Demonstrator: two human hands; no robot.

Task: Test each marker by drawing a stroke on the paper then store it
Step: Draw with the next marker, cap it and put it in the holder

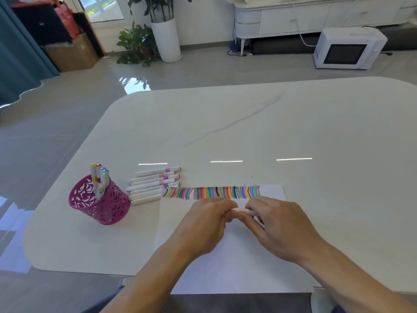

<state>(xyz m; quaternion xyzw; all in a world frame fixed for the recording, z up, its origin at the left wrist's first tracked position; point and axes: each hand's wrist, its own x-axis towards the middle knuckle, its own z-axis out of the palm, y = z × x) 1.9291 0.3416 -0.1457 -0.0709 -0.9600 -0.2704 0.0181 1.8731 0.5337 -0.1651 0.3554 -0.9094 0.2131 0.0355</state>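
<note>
Marker (244,210) lies crosswise, gripped between both hands' fingers (242,216).

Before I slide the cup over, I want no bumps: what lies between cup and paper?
In the head view, loose markers lie side by side between cup and paper.

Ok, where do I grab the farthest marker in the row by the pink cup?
I'd pinch the farthest marker near its right end, by the purple band, from above and the far side. It lies flat, the next marker crowding its near side, bare table beyond.
</note>
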